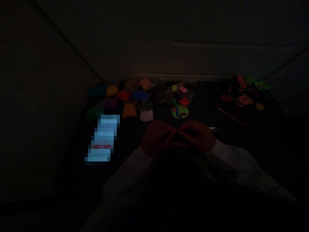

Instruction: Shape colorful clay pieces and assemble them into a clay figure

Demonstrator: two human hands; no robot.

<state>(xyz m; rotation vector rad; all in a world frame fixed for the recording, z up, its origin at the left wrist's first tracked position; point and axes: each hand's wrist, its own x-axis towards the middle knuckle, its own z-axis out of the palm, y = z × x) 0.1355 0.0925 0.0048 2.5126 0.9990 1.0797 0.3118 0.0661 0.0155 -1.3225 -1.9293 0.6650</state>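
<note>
In dim light, my left hand (155, 138) and my right hand (199, 137) meet above the dark table, fingertips pinched close together. A tiny reddish glint shows between them; whether it is a bit of clay or a fingernail I cannot make out. Just beyond the fingertips lies a round green clay disc (182, 113) bearing blue and red shapes. A red pointed clay piece (184, 101) sits at its far edge. Close to my right wrist are scissors (214, 129), partly lost in the dark.
Bags of coloured clay, among them an orange bag (129, 110) and a white bag (146, 114), line the back left. A bright, pixelated screen (102, 138) lies at left. Clay flowers (262, 85), a yellow disc (259, 106) and a thin pink stick (231, 116) are at right.
</note>
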